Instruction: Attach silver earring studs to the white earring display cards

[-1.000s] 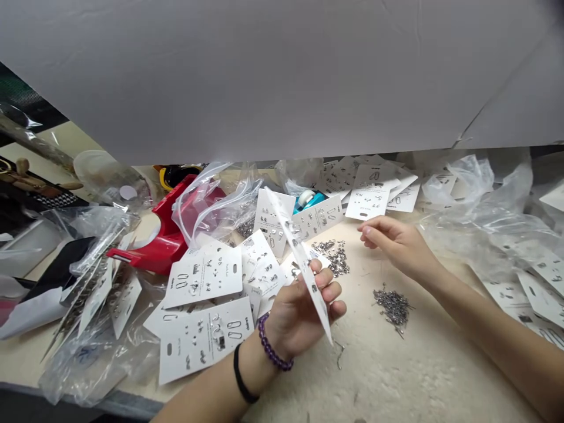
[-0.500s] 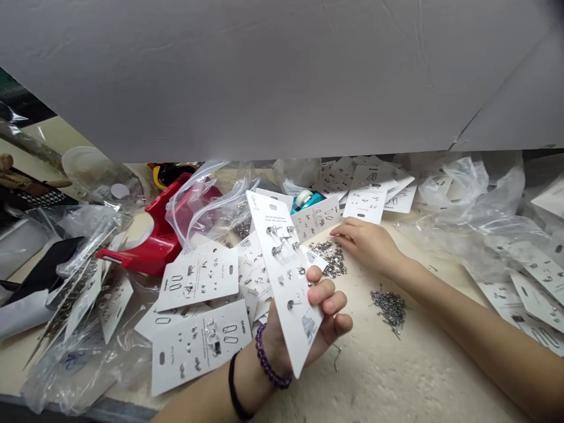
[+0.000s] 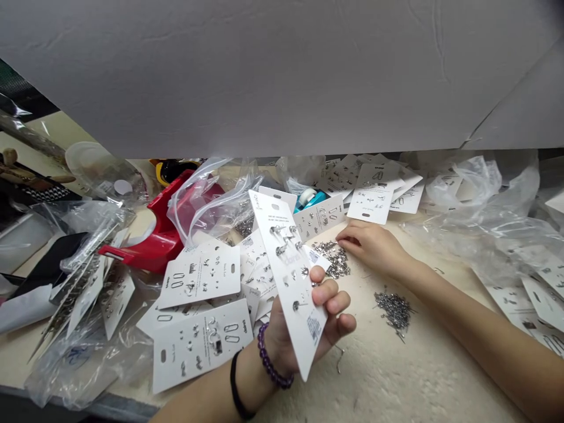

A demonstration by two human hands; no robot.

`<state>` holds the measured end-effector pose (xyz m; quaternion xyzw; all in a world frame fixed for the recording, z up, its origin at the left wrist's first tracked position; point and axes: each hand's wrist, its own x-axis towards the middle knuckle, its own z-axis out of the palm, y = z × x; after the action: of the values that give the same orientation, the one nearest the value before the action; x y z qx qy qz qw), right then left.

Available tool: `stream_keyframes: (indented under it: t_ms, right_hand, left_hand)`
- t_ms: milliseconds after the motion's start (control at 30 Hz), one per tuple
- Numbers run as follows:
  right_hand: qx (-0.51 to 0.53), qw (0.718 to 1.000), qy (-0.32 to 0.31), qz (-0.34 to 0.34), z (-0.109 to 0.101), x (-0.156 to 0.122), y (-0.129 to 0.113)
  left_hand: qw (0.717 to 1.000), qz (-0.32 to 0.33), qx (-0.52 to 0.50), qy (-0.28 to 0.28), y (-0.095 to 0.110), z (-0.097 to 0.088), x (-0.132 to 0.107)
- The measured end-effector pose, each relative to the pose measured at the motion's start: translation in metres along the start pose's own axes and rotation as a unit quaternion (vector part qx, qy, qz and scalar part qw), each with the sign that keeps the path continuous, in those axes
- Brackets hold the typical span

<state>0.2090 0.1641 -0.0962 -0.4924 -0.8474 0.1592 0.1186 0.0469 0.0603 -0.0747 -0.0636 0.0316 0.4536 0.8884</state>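
My left hand [image 3: 326,299] is closed around the edge of a white earring card [image 3: 288,282], tilted upright with its printed back towards me. Metal posts and backings stick out of that side. My right hand [image 3: 370,244] reaches to a heap of small silver earring backs [image 3: 337,261], thumb and fingertips pinched together at its right edge. Whatever is between those fingertips is too small to make out. Nearer me lies a second pile, of silver stud earrings [image 3: 393,311]. Filled earring cards [image 3: 202,346] overlap on the table left of my left hand.
A red plastic holder [image 3: 154,247] stands at the left beside clear plastic bags [image 3: 83,364]. Behind the heap are a teal tape dispenser [image 3: 312,201] and more carded earrings [image 3: 372,191]. Bagged cards [image 3: 511,299] lie at right. A large white panel [image 3: 282,76] overhangs the back.
The whole view has shifted slightly. My left hand keeps the card in nearly the same pose, and my right fingertips stay at the edge of the heap, pinched closer together.
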Motion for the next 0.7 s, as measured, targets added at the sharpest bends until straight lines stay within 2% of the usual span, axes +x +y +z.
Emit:
stream_keyframes:
  t_ms: [300, 700]
  right_hand:
    - [0.019, 0.999, 0.005, 0.032, -0.0039, 0.0005, -0.0022]
    - [0.037, 0.999, -0.012, 0.022, -0.0041, -0.0003, 0.0]
  left_hand:
    - [1.0, -0.001, 0.001, 0.009, 0.0006, -0.0003, 0.0004]
    - [1.0, 0.003, 0.015, 0.023, 0.0, 0.0005, -0.0003]
